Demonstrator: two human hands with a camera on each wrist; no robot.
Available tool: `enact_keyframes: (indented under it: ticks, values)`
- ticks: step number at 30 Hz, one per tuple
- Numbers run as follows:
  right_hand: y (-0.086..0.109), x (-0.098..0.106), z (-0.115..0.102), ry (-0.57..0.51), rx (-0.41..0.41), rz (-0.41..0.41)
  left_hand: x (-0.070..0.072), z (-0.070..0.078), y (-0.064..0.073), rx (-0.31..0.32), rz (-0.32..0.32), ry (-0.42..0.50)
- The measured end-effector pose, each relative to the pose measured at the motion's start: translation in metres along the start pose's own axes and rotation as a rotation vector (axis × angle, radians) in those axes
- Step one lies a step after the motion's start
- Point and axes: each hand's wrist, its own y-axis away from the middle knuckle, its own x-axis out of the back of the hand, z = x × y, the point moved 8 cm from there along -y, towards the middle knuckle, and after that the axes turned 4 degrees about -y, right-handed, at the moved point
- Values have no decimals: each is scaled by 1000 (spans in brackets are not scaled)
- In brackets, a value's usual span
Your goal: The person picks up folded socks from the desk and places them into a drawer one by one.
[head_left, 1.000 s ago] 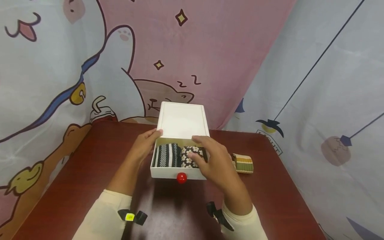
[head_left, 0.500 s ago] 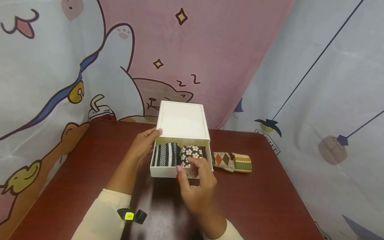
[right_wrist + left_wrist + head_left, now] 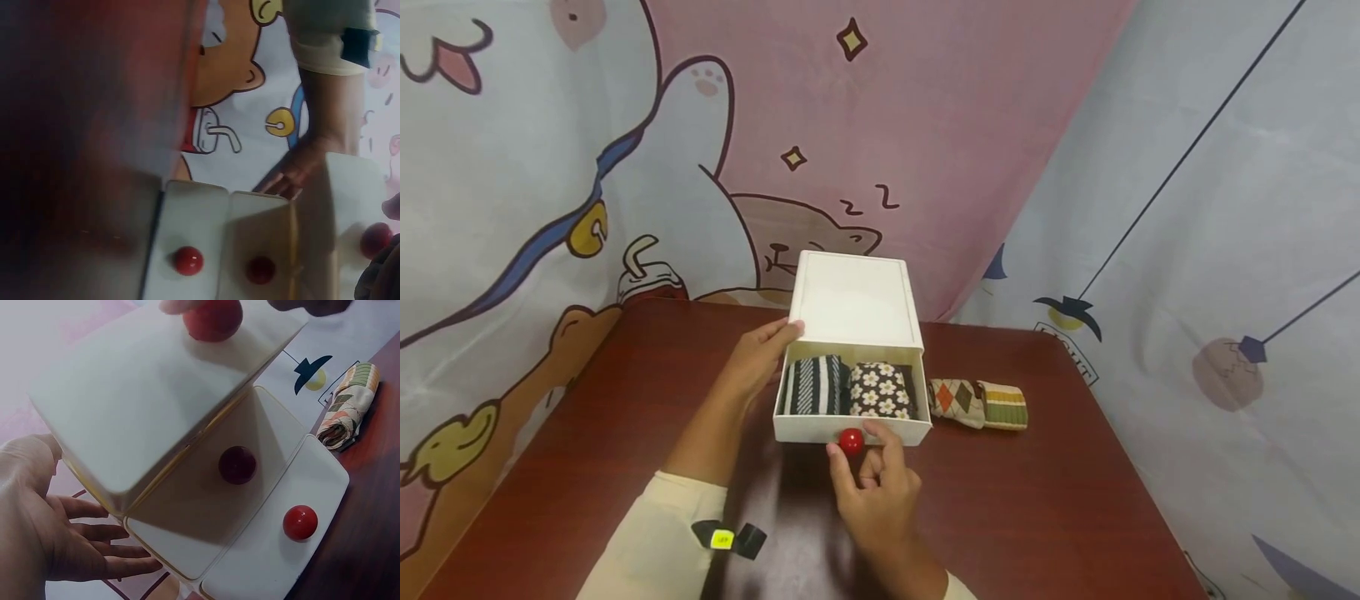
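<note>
A white drawer cabinet stands on the table with its top drawer pulled out. Inside lie black-and-white striped socks and dark socks with white flowers. My left hand rests along the cabinet's left side, its fingers straight in the left wrist view. At the drawer front, my right hand has thumb and index finger on either side of the round red knob. A gap shows between the knob and one finger in the left wrist view.
Rolled argyle socks and striped green-and-yellow socks lie right of the cabinet on the red-brown table. Two lower drawers, each with a red knob, are closed. A printed cloth hangs behind.
My right hand has moved from over the flowered socks down and toward me to the drawer's knob. The left hand has stayed at the cabinet's side.
</note>
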Motion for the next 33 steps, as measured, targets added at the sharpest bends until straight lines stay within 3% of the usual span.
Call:
enact_keyframes:
  ticks: [15,22,29,33]
  values:
    - [20,-6,11,-32,-56,55,0,0,1,2,1,-9]
    - [19,-8,14,-62,-108,58,-1,1,1,9,0,-2]
    - [17,-14,20,-63,-228,19,0,0,-4,-5,9,9]
    - [11,-17,22,-44,-240,15,1,0,-5,-4,7,12]
